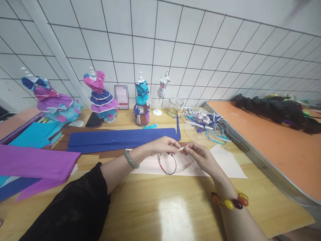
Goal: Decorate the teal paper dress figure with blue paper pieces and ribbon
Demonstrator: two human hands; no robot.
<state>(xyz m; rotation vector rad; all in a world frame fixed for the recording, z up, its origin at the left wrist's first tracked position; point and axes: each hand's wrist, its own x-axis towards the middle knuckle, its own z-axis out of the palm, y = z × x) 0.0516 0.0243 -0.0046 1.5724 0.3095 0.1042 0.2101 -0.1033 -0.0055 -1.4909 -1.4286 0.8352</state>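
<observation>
Both hands meet over the table, fingertips pinched together. My left hand (168, 146) and my right hand (198, 153) are closed on a small white strip (182, 148), one at each end. Just under my left fingers is a thin dark hoop (175, 170) with red and white parts; whether those fingers also grip it I cannot tell. Beneath the hands lies a sheet of pale pink paper (228, 162). Behind them stretches a long folded blue sheet (120, 139), partly over brown paper (106, 154).
Along the tiled wall stand several small mannequins, including one in a pink and blue dress (101, 97) and a bare-skirted one (164, 85). A glass (175, 106) and a heap of scraps (200, 118) are at back right. Purple sheets (37, 162) and a phone (94, 119) lie left.
</observation>
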